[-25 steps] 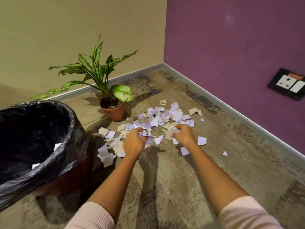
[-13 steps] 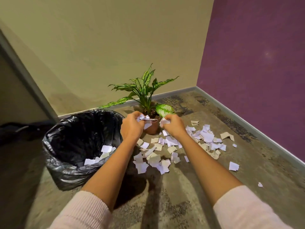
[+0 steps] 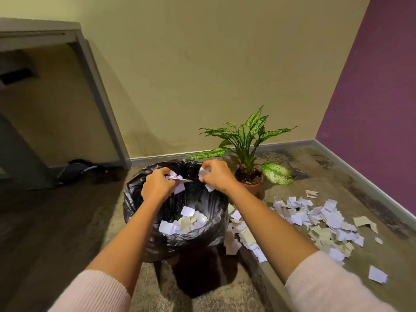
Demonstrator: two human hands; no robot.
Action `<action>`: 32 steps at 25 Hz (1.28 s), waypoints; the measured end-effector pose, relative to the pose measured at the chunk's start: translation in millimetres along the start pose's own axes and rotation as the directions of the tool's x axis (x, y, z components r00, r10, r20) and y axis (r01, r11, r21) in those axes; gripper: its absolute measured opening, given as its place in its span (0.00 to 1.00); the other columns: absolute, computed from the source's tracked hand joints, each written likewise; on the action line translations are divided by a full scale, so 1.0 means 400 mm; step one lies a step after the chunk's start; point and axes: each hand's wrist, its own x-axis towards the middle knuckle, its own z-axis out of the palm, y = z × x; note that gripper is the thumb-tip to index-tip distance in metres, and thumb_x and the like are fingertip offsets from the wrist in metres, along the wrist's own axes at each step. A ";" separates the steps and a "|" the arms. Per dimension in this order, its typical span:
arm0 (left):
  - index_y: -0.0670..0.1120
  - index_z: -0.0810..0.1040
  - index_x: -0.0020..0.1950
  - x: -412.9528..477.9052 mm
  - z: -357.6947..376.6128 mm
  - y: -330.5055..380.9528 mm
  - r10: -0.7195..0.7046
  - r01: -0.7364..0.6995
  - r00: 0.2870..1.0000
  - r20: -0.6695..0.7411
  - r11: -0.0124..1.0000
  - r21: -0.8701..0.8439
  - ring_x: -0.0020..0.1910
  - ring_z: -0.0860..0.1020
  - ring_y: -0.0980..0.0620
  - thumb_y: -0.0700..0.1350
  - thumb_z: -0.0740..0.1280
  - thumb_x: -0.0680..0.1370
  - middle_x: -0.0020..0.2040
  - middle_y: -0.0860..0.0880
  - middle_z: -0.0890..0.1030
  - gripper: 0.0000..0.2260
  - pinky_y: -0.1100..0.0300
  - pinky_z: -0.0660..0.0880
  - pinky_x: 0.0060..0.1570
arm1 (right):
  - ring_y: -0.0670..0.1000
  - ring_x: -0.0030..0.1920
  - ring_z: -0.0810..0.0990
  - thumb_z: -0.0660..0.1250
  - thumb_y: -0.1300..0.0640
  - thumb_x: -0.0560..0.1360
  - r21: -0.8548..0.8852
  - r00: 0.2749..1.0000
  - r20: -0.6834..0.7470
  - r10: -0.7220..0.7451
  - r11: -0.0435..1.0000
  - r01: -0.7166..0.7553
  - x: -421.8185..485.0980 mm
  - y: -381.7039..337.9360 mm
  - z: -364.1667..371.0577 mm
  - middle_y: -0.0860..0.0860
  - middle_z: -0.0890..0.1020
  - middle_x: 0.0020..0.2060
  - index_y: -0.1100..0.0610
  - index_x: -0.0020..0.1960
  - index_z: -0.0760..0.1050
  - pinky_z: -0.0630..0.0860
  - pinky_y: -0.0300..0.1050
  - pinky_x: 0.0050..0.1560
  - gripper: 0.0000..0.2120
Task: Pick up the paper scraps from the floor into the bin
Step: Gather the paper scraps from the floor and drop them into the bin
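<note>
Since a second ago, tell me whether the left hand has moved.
Yes. The left hand, gripping paper scraps, went from the floor pile in front of the potted plant leftward to above the bin.

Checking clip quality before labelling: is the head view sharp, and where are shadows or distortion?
Head view: the left hand, right hand and floor scraps are sharp; the wide-angle lens tilts the grey frame; a dark shadow lies at the foot of the bin; the floor at left is dim.
</note>
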 end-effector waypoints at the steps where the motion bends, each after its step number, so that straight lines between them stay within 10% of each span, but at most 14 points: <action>1: 0.54 0.82 0.51 0.007 -0.005 -0.016 -0.003 0.002 0.999 0.040 0.999 0.038 0.49 0.80 0.41 0.49 0.71 0.72 0.48 0.44 0.84 0.08 0.50 0.78 0.49 | 0.55 0.48 0.77 0.69 0.59 0.74 -0.015 0.999 0.034 -0.002 1.000 0.003 0.005 -0.016 0.015 0.58 0.80 0.54 0.59 0.57 0.79 0.70 0.43 0.45 0.13; 7: 0.55 0.81 0.59 0.029 0.003 -0.046 -0.052 0.025 0.982 0.182 0.988 0.151 0.58 0.78 0.45 0.49 0.75 0.71 0.57 0.47 0.82 0.17 0.52 0.76 0.55 | 0.51 0.48 0.78 0.77 0.57 0.68 -0.006 0.985 0.171 -0.024 1.000 0.025 0.016 -0.030 0.063 0.53 0.80 0.47 0.54 0.51 0.81 0.69 0.39 0.44 0.13; 16: 0.52 0.83 0.57 0.018 0.032 -0.021 -0.031 0.026 0.999 0.033 0.990 0.142 0.59 0.77 0.42 0.49 0.69 0.75 0.58 0.46 0.82 0.12 0.48 0.76 0.57 | 0.51 0.57 0.79 0.71 0.55 0.73 0.115 0.998 0.049 -0.050 0.992 0.044 0.008 0.021 0.018 0.54 0.82 0.55 0.53 0.57 0.81 0.73 0.43 0.57 0.12; 32: 0.47 0.72 0.67 -0.190 0.291 0.342 0.468 -0.456 0.884 0.005 0.858 0.236 0.65 0.70 0.41 0.54 0.63 0.78 0.65 0.44 0.74 0.19 0.45 0.71 0.60 | 0.57 0.64 0.69 0.69 0.55 0.73 -0.064 0.976 -0.195 0.097 0.992 -0.111 -0.183 0.330 -0.215 0.56 0.77 0.57 0.51 0.59 0.77 0.73 0.56 0.61 0.15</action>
